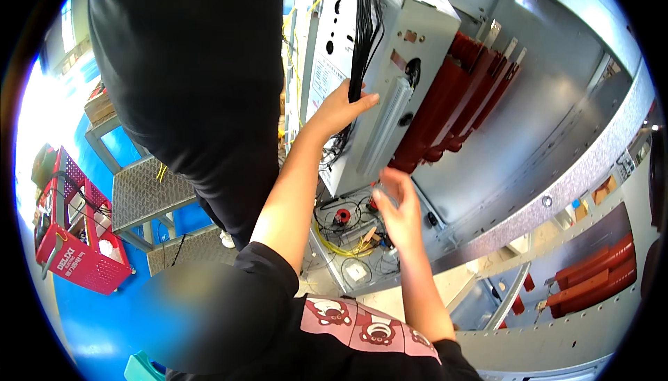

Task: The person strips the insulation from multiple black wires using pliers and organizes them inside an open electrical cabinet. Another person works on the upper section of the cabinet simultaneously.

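My left hand (342, 111) wraps round a bundle of black wires (367, 22). The bundle hangs down the front of a white and grey metal box (334, 68), and loose wire ends spread out below my fingers. Lower and to the right, my right hand (400, 207) is in the air in front of the box's lower corner. It is slightly blurred, its thumb and fingers are apart, and I see nothing in it. Under it, on the cabinet floor, are thin dark wires, a yellow wire coil (341, 249) and a small red spool (342, 216).
Dark red insulated bars (445, 102) stand behind the box, inside a curved metal frame (550, 200). A person in black (188, 68) stands close at left. Beyond are metal steps (153, 186) and a red basket (87, 242) on a blue floor.
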`<state>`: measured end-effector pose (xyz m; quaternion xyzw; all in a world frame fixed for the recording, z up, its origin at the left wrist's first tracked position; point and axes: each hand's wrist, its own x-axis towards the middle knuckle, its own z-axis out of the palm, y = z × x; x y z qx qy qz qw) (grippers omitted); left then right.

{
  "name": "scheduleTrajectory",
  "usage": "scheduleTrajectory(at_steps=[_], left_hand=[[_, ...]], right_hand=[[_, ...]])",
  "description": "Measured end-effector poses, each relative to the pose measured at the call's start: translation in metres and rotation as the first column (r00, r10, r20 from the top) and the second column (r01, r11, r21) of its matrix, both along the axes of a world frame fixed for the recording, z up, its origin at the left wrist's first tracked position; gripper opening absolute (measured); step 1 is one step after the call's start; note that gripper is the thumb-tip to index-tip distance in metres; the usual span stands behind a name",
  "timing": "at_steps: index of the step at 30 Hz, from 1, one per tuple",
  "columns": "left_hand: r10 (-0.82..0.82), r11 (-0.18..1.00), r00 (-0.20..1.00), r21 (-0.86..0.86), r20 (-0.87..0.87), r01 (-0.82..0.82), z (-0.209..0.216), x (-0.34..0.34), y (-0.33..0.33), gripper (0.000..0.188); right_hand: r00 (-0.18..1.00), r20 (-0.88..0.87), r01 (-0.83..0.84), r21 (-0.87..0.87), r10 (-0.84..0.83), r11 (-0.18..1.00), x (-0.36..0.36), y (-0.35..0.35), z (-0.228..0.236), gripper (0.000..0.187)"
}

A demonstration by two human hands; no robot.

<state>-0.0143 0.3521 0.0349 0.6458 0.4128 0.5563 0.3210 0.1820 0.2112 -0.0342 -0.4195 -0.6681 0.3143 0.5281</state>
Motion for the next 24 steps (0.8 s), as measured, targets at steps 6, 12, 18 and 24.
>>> scheduleTrajectory(at_steps=[6, 12, 18, 24], left_hand=[[-0.256, 0.959, 0.966, -0.117, 0.044, 0.259, 0.04, 0.012, -0.082, 0.064], [-0.291, 0.954, 0.957, -0.067, 0.023, 0.292, 0.023, -0.002, -0.129, 0.06], [0.109, 0.994, 0.994, 0.002, 0.007, -0.109, -0.018, 0.015, -0.16, 0.025], [0.08, 0.982, 0.988, -0.182, 0.129, -0.056, -0.012, 0.03, -0.177, 0.016]], right_hand=[[0.972, 0.218, 0.07, 0.102, -0.091, 0.992, -0.025, 0.045, 0.025, 0.069], [0.903, -0.25, -0.417, -0.32, 0.348, 0.851, -0.031, 0.013, 0.042, 0.029], [0.831, -0.37, -0.516, -0.236, 0.415, 0.824, -0.012, 0.008, 0.051, 0.029], [0.766, -0.461, -0.609, -0.299, 0.448, 0.734, -0.006, 0.022, 0.069, 0.032]])
